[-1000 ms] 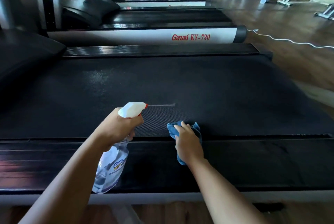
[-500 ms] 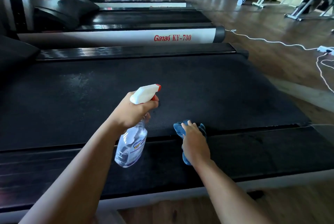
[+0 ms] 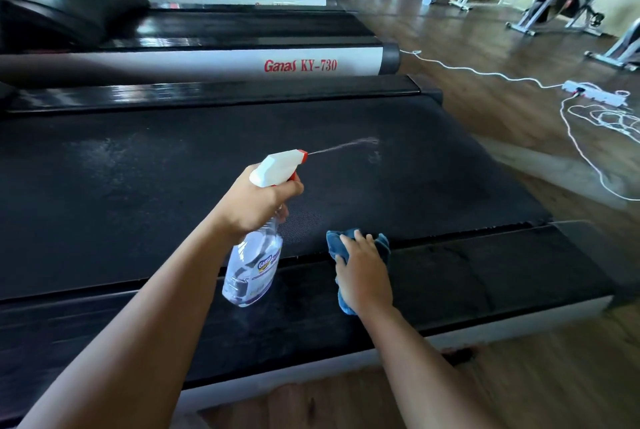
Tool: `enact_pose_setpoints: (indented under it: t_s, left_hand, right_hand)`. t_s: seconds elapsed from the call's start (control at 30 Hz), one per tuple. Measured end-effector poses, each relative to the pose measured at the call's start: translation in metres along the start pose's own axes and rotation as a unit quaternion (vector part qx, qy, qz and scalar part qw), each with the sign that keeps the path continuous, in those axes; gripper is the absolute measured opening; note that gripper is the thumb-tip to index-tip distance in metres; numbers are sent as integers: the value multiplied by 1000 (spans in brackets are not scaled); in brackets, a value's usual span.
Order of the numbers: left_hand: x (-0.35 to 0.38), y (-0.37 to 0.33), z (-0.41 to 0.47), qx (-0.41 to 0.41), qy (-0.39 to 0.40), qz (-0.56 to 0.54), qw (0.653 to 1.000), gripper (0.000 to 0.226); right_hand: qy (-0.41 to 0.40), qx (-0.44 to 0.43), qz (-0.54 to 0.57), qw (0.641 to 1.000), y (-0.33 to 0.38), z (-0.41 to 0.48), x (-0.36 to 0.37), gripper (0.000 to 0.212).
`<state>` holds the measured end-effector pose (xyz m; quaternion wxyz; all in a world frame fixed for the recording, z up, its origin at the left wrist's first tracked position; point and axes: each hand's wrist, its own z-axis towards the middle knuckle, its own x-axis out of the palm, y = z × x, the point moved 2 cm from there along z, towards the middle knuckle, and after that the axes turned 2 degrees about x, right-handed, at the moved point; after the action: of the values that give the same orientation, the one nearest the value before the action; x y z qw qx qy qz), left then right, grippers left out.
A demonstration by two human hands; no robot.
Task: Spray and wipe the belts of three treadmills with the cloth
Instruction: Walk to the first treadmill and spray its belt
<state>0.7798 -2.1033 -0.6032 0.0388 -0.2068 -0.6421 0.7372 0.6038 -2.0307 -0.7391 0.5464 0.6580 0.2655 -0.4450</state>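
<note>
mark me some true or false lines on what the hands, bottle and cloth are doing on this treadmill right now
1. The left hand grips the spray bottle. True.
2. The nozzle is idle and nothing comes out. False: a thin jet shoots from it over the belt.
3. The right hand rests on a blue cloth at the belt's near edge. True.
4. The power strip lies on the belt. False: it lies on the wooden floor, off to the right.
5. The rail of the next treadmill reads KY-730. True.
</note>
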Motion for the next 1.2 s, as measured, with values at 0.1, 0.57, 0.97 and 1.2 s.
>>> enact_pose_setpoints:
  t_s: [0.1,0.57,0.97,1.2]
  left_hand:
    - [-3,6,-5,-17,18,0,1000,29]
    - [-28,13,-28,-16,50,-50,997,32]
    - [-139,27,-69,13,-142,-71,987,25]
    - [-229,49,-120,35,-303,-7,952,16]
  right_hand:
    - [2,-3,-5,1000,0,0,-1,48]
    - [-22,12,53,998,5,-1,4,35]
    - [-1,-53,139,989,104,-3,14,24]
    - [8,-143,177,974,204,-12,53,33]
